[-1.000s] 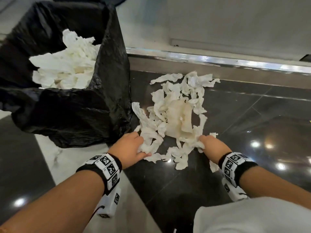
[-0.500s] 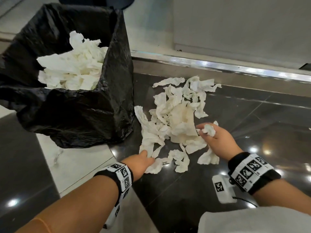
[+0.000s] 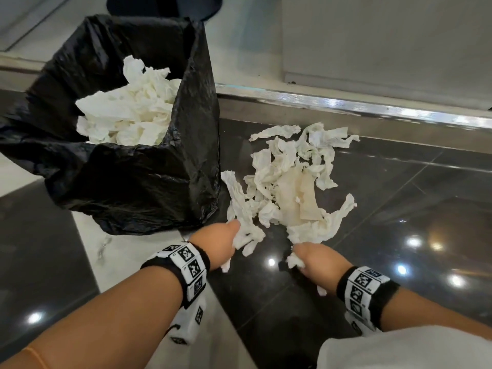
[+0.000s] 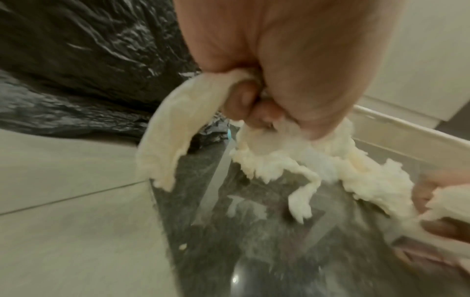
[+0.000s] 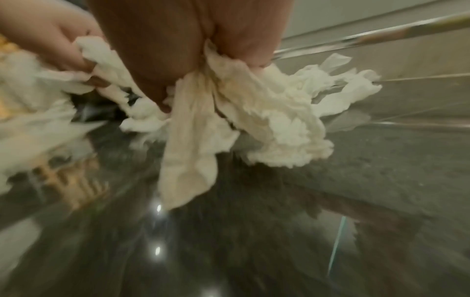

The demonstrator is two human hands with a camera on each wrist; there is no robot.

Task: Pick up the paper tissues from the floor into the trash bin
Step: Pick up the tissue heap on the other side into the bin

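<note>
A pile of crumpled white paper tissues [image 3: 290, 187] lies on the dark glossy floor, right of the trash bin [image 3: 149, 187] lined with a black bag. The bin holds more tissues [image 3: 130, 113]. My left hand [image 3: 226, 239] grips a bunch of tissues [image 4: 279, 148] at the pile's near left edge, fingers curled round them. My right hand [image 3: 311, 259] grips another bunch [image 5: 229, 104] at the pile's near right edge. Strips hang from both fists, and both hands [image 5: 45, 38] sit close together.
A metal threshold strip [image 3: 346, 107] runs across behind the pile, with a pale wall [image 3: 372, 35] beyond. A light tile band [image 3: 127, 262] lies in front of the bin. A dark round object [image 3: 165, 6] stands behind the bin. White cloth [image 3: 399, 347] is at bottom right.
Both hands have drawn back toward me and clenched on tissues at the pile's near edge. The right hand moved from the pile's right side to its near edge.
</note>
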